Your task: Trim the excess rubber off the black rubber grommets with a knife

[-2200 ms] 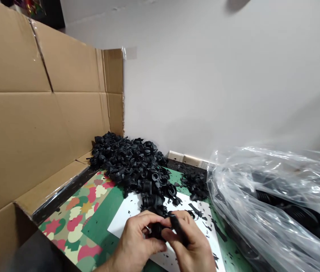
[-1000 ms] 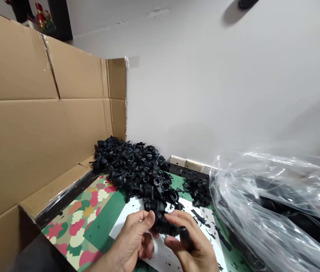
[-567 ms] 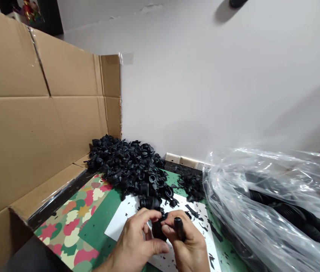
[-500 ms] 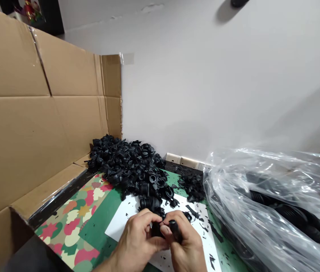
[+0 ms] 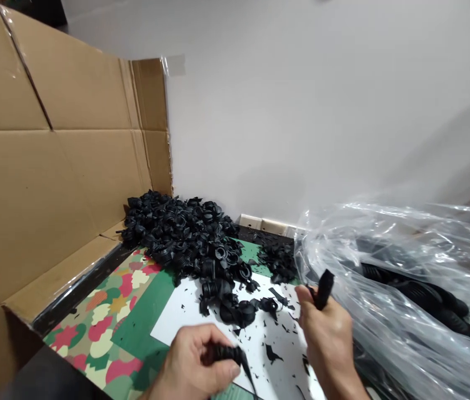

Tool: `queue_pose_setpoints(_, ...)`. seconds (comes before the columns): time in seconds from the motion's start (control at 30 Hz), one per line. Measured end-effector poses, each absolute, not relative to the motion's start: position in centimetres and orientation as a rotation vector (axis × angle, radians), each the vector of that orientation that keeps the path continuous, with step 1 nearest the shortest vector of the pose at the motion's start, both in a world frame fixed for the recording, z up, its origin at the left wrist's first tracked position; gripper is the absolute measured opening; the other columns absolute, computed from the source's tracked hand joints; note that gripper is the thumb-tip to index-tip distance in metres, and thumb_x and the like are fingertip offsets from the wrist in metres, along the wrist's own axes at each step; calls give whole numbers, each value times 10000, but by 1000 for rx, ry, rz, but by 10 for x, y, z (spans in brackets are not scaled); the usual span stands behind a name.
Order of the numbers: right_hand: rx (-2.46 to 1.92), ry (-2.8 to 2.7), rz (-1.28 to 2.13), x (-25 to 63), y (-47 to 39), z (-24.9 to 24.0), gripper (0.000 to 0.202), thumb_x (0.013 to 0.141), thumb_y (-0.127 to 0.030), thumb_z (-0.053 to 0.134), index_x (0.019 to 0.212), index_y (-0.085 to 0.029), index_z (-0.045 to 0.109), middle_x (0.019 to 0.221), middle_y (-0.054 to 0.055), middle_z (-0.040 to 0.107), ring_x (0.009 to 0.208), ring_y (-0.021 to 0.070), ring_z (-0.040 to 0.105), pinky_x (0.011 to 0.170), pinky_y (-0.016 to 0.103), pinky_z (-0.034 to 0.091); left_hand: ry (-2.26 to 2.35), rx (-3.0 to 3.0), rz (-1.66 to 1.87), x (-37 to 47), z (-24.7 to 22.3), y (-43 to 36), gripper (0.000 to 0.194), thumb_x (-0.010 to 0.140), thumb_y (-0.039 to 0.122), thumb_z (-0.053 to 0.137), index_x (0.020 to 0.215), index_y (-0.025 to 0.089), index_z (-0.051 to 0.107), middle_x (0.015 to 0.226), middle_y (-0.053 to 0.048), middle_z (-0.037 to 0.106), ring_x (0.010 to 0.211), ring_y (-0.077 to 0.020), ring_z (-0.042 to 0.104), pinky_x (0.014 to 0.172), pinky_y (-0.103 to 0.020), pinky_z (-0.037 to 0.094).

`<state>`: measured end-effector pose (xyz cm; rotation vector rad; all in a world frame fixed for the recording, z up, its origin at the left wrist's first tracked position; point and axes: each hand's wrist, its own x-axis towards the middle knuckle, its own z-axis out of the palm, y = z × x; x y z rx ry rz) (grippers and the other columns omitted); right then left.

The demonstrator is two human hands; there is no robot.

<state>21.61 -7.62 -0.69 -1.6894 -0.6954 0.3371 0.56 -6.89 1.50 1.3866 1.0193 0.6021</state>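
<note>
Sitting on the white sheet (image 5: 201, 316), right in the middle of the bench, is where most of the action is seen. A ribbed black rubber piece (image 5: 225, 353) is pinched in the left hand (image 5: 195, 364), fingers curled tight around it, low over the near edge of the sheet, with a thin black strip trailing off its end. A black-handled tool (image 5: 323, 289) is clasped in the right hand (image 5: 327, 339), closed in a fist around the handle, at the sheet's right edge and well apart from the left hand. What the tool's working end looks like can't be made out, since it's buried in the fist.

A big pile of black ribbed parts (image 5: 185, 239) is heaped at the far end of the sheet and spills onto it, with the nearest few lying between the two hands and the pile. Small black offcuts (image 5: 271, 353) are scattered all over the white. A green patterned mat (image 5: 110, 328) is spread under the sheet and sticks out on its left. Brown cardboard walls (image 5: 51, 183) are stood up further left of that. A clear plastic bag (image 5: 405, 289) with long black ribbed pieces inside is slumped just to the right of the sheet, nearly touched by the right hand.
</note>
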Motion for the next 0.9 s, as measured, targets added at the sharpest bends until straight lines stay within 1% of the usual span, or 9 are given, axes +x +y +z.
queue_pose_setpoints(0.13,-1678,-811,563,208,-82,-7,398,678,-495,616,839,-147,721,808,124,728,779,318,647,647,396,504,1004,1369,708,7,22,-62,261,559,134,705,819,147,694,661,26,554,597,-117,462,542,-217,374)
queue_pose_setpoints(0.2,-1584,-962,612,197,-84,-7,377,704,-448,611,945,-181,726,978,109,719,926,310,627,767,402,498,1019,1424,759,9,26,-60,257,560,114,698,813,150,721,721,8,575,614,-121,474,553,-220,386)
queue_pose_setpoints(0.27,-1457,-1084,596,186,-87,-5,298,759,-395,612,978,-223,720,1024,86,684,949,274,610,747,355,503,1047,1471,785,9,29,-60,270,563,107,700,826,154,736,739,2,577,613,-123,470,549,-222,382)
queue_pose_setpoints(0.37,-1198,-1186,602,171,-92,-2,130,778,-268,631,856,-254,734,883,47,627,817,208,600,648,274,494,1074,1548,770,11,30,-62,262,577,91,689,825,158,744,717,7,557,606,-125,467,539,-221,365)
queue_pose_setpoints(0.53,-1021,-1237,553,143,-94,-12,149,763,-136,589,705,-251,663,751,-8,502,639,135,528,536,215,428,1068,1662,694,14,31,-62,174,657,153,670,815,158,743,694,10,525,594,-123,442,528,-220,332)
queue_pose_setpoints(0.63,-1066,-1263,412,128,-94,-19,188,822,-140,494,659,-225,536,735,-7,472,594,126,488,504,219,387,1115,1762,667,16,32,-62,109,669,172,664,762,156,718,675,10,506,568,-124,420,503,-226,314)
queue_pose_setpoints(0.77,-1236,-1156,272,133,-90,-16,224,841,-202,401,620,-237,417,692,-3,454,605,150,473,545,252,390,1069,1982,732,14,27,-67,155,683,149,649,814,188,721,726,-20,582,597,-147,476,540,-235,356)
queue_pose_setpoints(0.87,-1560,-950,309,164,-86,-8,174,758,-316,464,601,-248,433,616,6,500,573,181,475,544,294,404,803,1888,754,10,18,-71,95,619,136,693,700,180,714,653,-9,590,574,-133,491,520,-220,366)
queue_pose_setpoints(0.9,-1628,-881,322,175,-85,-7,157,782,-329,474,654,-238,475,625,12,530,569,189,488,531,297,399,740,1765,754,9,16,-71,100,614,157,716,713,171,718,665,-11,602,574,-125,491,524,-215,376)
